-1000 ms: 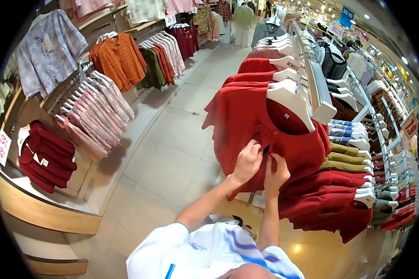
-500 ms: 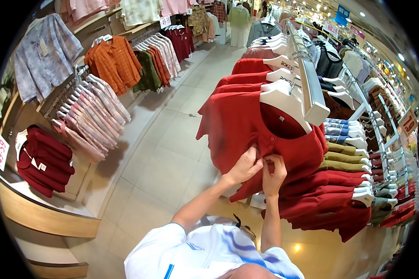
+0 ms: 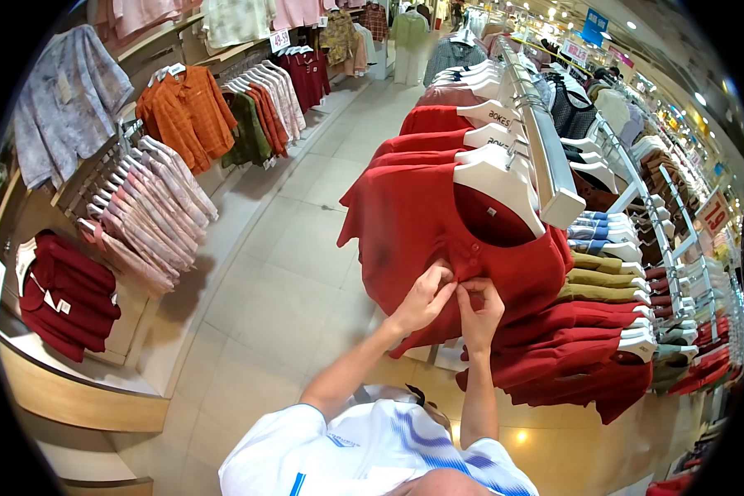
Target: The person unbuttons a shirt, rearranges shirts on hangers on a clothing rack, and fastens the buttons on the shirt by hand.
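Note:
A red short-sleeved shirt point(image 3: 405, 215) faces me on a white hanger point(image 3: 504, 186) at the end of a metal rail. Small buttons point(image 3: 474, 248) run down its front opening. Just below them, my left hand point(image 3: 426, 299) pinches the cloth of the front opening between thumb and fingers. My right hand point(image 3: 480, 312) is closed on the same strip from the other side, its fingertips almost meeting the left ones. Whatever lies between the fingertips is too small to make out, maybe cloth or a button.
More red shirts hang behind on the rail point(image 3: 560, 198). Lower right, another rack carries folded-looking rows of red shirts point(image 3: 570, 355) and olive garments point(image 3: 599, 277). Along the left wall hang pink shirts point(image 3: 153, 215), an orange shirt point(image 3: 186, 116) and dark red tops point(image 3: 70, 298). A tiled aisle point(image 3: 264, 256) runs between.
The view has shifted slightly, and the racks sit a little further left. Both hands stay at the shirt's front, slightly lower below the buttons, with the fingers repositioned.

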Demonstrator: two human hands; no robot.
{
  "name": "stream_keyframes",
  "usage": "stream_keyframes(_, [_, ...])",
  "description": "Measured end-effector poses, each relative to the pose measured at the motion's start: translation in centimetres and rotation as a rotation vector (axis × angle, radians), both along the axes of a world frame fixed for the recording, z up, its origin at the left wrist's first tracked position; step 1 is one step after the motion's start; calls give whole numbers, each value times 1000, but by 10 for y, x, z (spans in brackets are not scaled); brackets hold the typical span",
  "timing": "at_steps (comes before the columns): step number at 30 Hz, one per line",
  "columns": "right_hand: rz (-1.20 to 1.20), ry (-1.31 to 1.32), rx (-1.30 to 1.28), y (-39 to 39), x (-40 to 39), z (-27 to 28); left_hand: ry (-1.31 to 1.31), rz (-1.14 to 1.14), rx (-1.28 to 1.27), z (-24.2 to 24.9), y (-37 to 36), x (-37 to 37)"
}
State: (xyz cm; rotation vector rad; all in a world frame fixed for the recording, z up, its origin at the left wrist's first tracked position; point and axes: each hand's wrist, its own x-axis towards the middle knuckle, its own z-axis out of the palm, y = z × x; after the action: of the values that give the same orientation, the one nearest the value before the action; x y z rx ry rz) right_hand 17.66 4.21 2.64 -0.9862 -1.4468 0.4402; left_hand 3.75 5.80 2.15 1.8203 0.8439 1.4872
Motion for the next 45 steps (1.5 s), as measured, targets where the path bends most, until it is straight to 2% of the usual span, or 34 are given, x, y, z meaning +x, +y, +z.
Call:
stream_keyframes(5, [24, 82, -51, 3, 2, -4, -34, 16, 12, -3, -1, 5])
stream_keyframes(12, [-17, 13, -4, -1, 0, 4, 33, 98, 108, 5, -3, 10])
stream_keyframes(15, [29, 96, -53, 0, 3, -1, 41, 134, 123, 6, -4, 14])
stream_keyframes(17, [11, 103, -59, -1, 3, 1, -16, 39, 60, 3, -2, 12])
stream_keyframes(27, [13, 76, -75, -3, -1, 3, -99, -78, -118, -3, 2, 4])
stream_keyframes(29, [-19, 37, -42, -5, -2, 7, -29, 11, 46, -3, 2, 4])
stream_keyframes(33, [-19, -6, -12, -5, 0, 11, 10, 8, 85, -3, 5, 0])
stream_keyframes(36, [-19, -36, 34, -5, 1, 13, -14, -106, -25, -7, 7, -6])
stream_keyframes(38, [29, -36, 14, -6, 4, 13, -90, -199, -229, -5, 5, -10])
stream_keyframes(41, [105, 12, -33, -4, 9, 11, -138, -279, -319, 6, 0, -15])
stream_keyframes(45, [144, -37, -47, -2, 16, 21, -103, -307, -299, 3, 5, -19])
